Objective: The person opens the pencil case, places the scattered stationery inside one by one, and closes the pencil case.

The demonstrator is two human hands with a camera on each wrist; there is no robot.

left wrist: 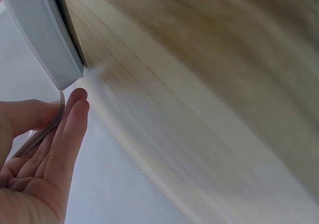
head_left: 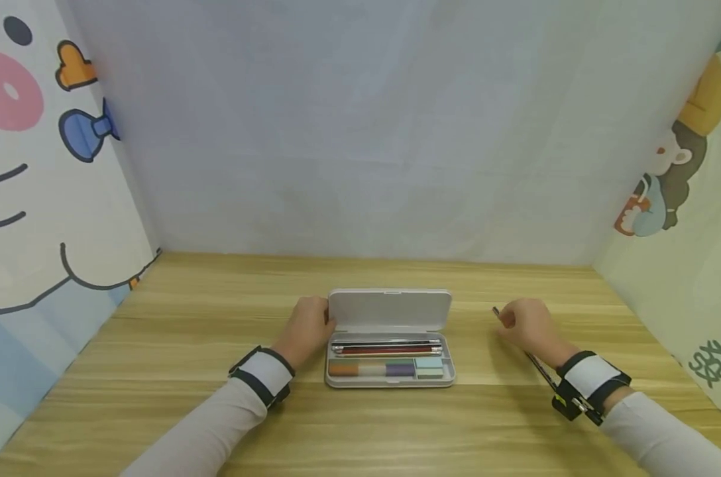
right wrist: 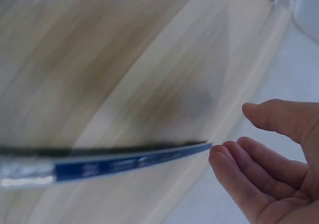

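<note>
A white pencil case (head_left: pixel 390 383) lies on the table with its lid (head_left: pixel 390 310) raised. Inside are several pencils (head_left: pixel 390 349), plus an item with orange, clear and purple parts (head_left: pixel 369 369) and light-blue and greenish blocks (head_left: pixel 429 364). My left hand (head_left: pixel 308 326) pinches the left edge of the lid, thumb on one face and fingers on the other, as the left wrist view (left wrist: pixel 47 149) also shows. To the right of the case, my right hand (head_left: pixel 532 328) is above a blue pencil (right wrist: pixel 119 165) on the table. Its thumb and fingers stand apart, fingertips at the pencil's end.
The wood-grain table (head_left: pixel 217 371) stretches to a pale cloth backdrop (head_left: pixel 360 132). Cartoon-printed cloths hang on the left (head_left: pixel 38 199) and right (head_left: pixel 682 265). A camera band sits on each wrist.
</note>
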